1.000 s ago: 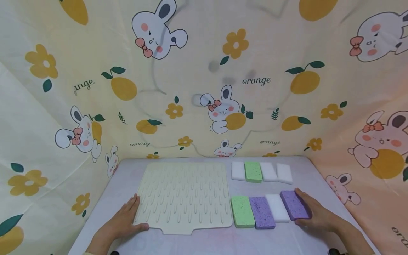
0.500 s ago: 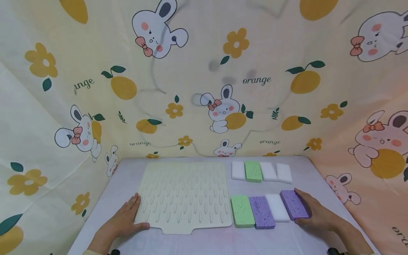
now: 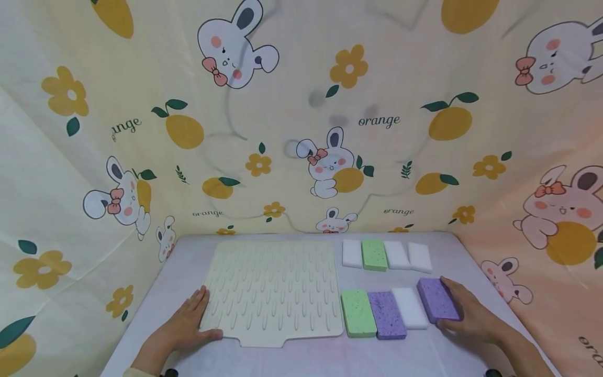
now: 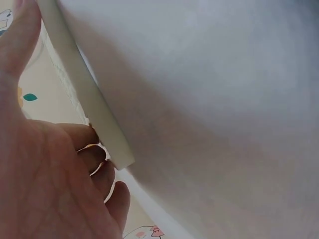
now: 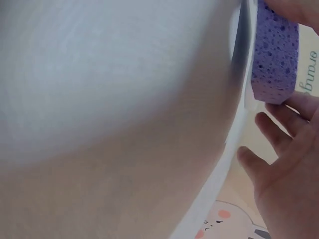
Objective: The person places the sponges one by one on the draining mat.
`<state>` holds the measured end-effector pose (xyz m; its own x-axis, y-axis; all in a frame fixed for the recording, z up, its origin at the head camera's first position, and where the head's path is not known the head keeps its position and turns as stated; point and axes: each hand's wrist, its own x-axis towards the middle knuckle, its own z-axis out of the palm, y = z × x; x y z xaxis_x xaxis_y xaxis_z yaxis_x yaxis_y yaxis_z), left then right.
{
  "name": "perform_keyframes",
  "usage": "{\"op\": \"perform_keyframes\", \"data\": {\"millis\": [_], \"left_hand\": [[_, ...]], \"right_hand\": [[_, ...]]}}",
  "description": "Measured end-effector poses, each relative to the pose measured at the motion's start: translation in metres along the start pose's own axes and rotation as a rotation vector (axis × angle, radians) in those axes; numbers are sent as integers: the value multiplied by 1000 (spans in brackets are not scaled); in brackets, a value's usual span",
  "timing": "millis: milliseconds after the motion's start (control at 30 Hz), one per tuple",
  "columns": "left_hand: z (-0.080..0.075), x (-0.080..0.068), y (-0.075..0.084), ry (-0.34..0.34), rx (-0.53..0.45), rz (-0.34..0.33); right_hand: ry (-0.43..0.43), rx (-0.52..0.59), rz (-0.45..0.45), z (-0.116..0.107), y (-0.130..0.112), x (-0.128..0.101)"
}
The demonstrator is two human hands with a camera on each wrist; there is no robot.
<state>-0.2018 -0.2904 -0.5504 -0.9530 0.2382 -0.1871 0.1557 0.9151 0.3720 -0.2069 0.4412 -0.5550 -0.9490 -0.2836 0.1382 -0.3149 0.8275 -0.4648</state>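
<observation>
In the head view a cream drying mat (image 3: 278, 288) with raised ridges lies on the left half of the table. My left hand (image 3: 181, 322) touches its near left corner, fingers along the left edge and thumb by the front edge; the left wrist view shows the fingers loosely bent beside the corner (image 4: 119, 157). On the right, my right hand (image 3: 473, 311) grips a purple sponge (image 3: 438, 301) between thumb and fingers, slightly raised and tilted. The right wrist view shows the sponge's pitted side (image 5: 275, 52). Left of it lie a white sponge (image 3: 409, 308), a purple sponge (image 3: 387, 315) and a green sponge (image 3: 359, 314).
Behind them stands a second row: white sponges (image 3: 352, 253) (image 3: 397, 255) (image 3: 419, 257) around a green sponge (image 3: 374, 255). The white table (image 3: 330, 361) is enclosed at the back and sides by a cloth (image 3: 282, 104) printed with rabbits and oranges.
My right hand has lifted the rightmost purple sponge slightly and shifted it a little right, away from the white sponge. The left hand has stayed at the mat's corner.
</observation>
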Motion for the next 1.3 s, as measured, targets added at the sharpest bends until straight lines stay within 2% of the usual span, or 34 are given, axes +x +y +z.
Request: {"op": "perform_keyframes", "data": {"millis": [167, 367, 567, 867, 1133, 1300], "left_hand": [[1, 0, -3, 4, -2, 0], [3, 0, -3, 2, 25, 8], [1, 1, 0, -6, 31, -14], [3, 2, 2, 1, 12, 1], [6, 5, 2, -19, 22, -24], [4, 4, 3, -22, 8, -28]], "right_hand": [[53, 6, -15, 1, -5, 4], [103, 3, -83, 4, -14, 14], [71, 38, -40, 10, -28, 22], [77, 54, -50, 21, -56, 39], [54, 81, -12, 31, -81, 55], [62, 76, -32, 38, -94, 67]]}}
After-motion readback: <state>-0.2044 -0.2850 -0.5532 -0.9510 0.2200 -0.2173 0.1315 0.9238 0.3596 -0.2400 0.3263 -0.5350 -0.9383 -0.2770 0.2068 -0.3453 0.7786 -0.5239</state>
